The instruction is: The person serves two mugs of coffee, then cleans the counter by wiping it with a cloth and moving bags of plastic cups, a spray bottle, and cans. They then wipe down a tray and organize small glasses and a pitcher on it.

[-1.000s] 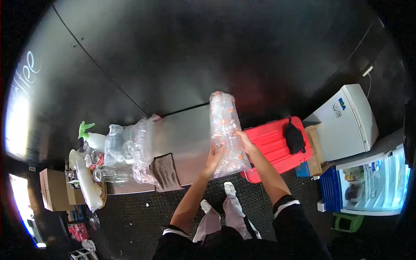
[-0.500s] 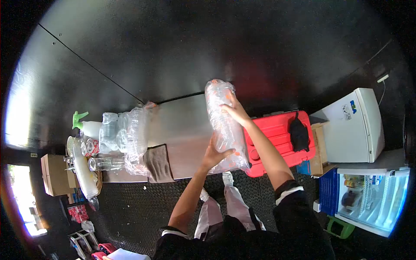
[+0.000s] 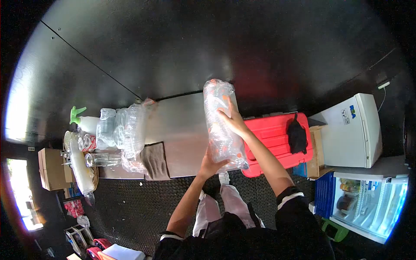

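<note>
A long plastic-wrapped sleeve of clear plastic cups [image 3: 216, 102] with orange print stands between my hands, at the right end of the metal table [image 3: 186, 143]. My left hand [image 3: 211, 164] cups its near lower left side, thumb across the front. Against its right side lies my right hand [image 3: 234, 122], fingers bent over the wrap. Some of the fingertips are hidden behind the plastic. On the table to the left are more wrapped clear cups [image 3: 132, 130] and a folded brown cloth [image 3: 155, 161].
A red case [image 3: 273, 136] with a black cloth item [image 3: 297, 135] on it sits to the right. Beyond stand a white mini fridge [image 3: 349, 130] and an open lit fridge [image 3: 364, 203]. A spray bottle [image 3: 89, 124] and glass jar [image 3: 97, 160] are at left.
The cup sleeve stays between both hands, with its lower end shifted slightly up and left. My right hand has slid a little lower along it. The whole view has shifted slightly.
</note>
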The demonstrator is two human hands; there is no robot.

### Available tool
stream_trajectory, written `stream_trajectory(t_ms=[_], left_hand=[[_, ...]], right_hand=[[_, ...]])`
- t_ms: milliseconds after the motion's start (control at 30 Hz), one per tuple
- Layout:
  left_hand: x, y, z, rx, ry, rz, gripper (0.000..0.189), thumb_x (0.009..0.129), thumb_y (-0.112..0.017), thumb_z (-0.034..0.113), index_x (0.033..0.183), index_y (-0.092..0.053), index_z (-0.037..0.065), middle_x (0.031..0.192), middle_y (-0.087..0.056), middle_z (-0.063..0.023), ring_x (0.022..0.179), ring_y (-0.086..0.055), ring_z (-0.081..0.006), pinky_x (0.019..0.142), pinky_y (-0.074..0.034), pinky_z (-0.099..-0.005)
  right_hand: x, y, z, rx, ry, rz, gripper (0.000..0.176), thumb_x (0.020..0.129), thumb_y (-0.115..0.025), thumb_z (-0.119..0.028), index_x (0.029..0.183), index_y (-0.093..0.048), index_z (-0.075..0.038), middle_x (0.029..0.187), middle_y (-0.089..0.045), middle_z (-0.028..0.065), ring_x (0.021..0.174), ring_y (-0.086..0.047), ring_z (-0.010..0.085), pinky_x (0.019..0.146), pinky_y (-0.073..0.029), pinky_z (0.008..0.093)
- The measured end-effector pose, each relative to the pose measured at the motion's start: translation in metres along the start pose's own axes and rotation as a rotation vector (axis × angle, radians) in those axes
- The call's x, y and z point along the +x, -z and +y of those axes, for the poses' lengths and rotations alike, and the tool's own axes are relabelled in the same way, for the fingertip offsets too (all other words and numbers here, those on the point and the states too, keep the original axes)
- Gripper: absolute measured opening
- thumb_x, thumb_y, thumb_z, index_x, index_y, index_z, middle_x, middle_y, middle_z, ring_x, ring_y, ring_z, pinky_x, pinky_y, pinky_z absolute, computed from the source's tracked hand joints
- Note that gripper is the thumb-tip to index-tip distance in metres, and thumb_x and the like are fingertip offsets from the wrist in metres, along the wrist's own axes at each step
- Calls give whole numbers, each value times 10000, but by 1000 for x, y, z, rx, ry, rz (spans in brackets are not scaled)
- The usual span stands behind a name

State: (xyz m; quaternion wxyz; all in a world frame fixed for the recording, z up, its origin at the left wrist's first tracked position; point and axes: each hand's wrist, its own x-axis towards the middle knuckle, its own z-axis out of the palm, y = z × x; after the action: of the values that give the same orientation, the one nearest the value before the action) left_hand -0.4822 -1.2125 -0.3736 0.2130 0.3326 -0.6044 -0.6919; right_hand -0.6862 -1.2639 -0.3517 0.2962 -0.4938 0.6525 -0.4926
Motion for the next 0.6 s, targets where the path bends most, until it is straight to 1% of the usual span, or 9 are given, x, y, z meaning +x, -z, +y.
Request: stream_trajectory(t_ms=[67, 133, 167, 267, 367, 467, 533, 567, 600], left_hand=[[-1, 0, 8, 78, -2, 3, 1088, 677, -812, 52, 1448, -45, 14, 1458, -245, -168, 1310, -320, -267, 1057, -335, -409], [-2, -1, 6, 155, -210, 122, 1073, 688, -811, 82, 1441, -53, -16, 1434, -283, -208, 1311, -320, -271, 1078, -293, -395], [0, -2, 5, 155, -215, 128, 1073, 688, -811, 82, 1441, -53, -16, 1434, -283, -208, 1311, -320, -271, 1078, -293, -395], [2, -3, 8, 174, -244, 193, 1075, 694, -819, 180, 1442, -73, -20, 1421, -291, -249, 1317, -316, -286, 1085, -271, -398], [2, 0, 28, 487, -160, 156, 1077, 677, -804, 381, 1411, -157, -69, 1332, -368, -291, 1257, -384, -375, 1040, -336, -416], [-6, 11, 40, 389, -124, 171, 1077, 676, -809, 371, 1413, -156, -66, 1326, -368, -292, 1249, -387, -376, 1032, -345, -413], [-19, 26, 44, 392, -140, 227, 1009, 706, -790, 301, 1427, -164, -28, 1342, -370, -257, 1250, -390, -363, 1016, -362, -433], [-29, 38, 53, 334, -151, 244, 951, 728, -771, 224, 1435, -172, 9, 1401, -314, -221, 1280, -359, -341, 1027, -347, -454], [-39, 50, 65, 274, -164, 261, 904, 751, -751, 148, 1443, -180, 45, 1459, -258, -184, 1310, -328, -319, 1038, -333, -475]], right_hand=[[-1, 1, 0, -25, -4, 25, 798, 890, -585, -341, 1434, -137, 33, 1459, -235, 245, 1376, -210, 325, 1116, -176, 364], [-8, 3, -4, -53, -5, 49, 811, 886, -585, -365, 1432, -136, 35, 1464, -214, 255, 1375, -207, 346, 1119, -180, 380], [-16, 6, -12, -117, 32, 92, 807, 884, -588, -360, 1435, -139, 22, 1468, -194, 260, 1373, -203, 360, 1119, -182, 389], [-37, 3, -17, -171, 73, 79, 801, 879, -595, -346, 1439, -143, 6, 1472, -171, 270, 1369, -200, 383, 1118, -187, 405], [-43, -1, -14, -197, 64, 23, 794, 876, -600, -326, 1440, -147, 2, 1469, -171, 277, 1366, -198, 397, 1114, -198, 418], [-42, -6, -19, -289, 122, 100, 750, 865, -611, -273, 1439, -194, -29, 1455, -218, 268, 1351, -230, 404, 1102, -218, 444], [-44, -5, -54, -367, 240, 254, 689, 846, -618, -212, 1418, -271, -50, 1436, -269, 253, 1327, -276, 404, 1091, -231, 461], [-46, -9, -72, -252, 293, 294, 591, 833, -611, -150, 1364, -368, -59, 1413, -310, 240, 1308, -302, 403, 1081, -240, 471], [-50, -17, -85, -242, 300, 284, 591, 833, -611, -150, 1364, -368, -59, 1413, -310, 240, 1308, -302, 403, 1081, -240, 471]])
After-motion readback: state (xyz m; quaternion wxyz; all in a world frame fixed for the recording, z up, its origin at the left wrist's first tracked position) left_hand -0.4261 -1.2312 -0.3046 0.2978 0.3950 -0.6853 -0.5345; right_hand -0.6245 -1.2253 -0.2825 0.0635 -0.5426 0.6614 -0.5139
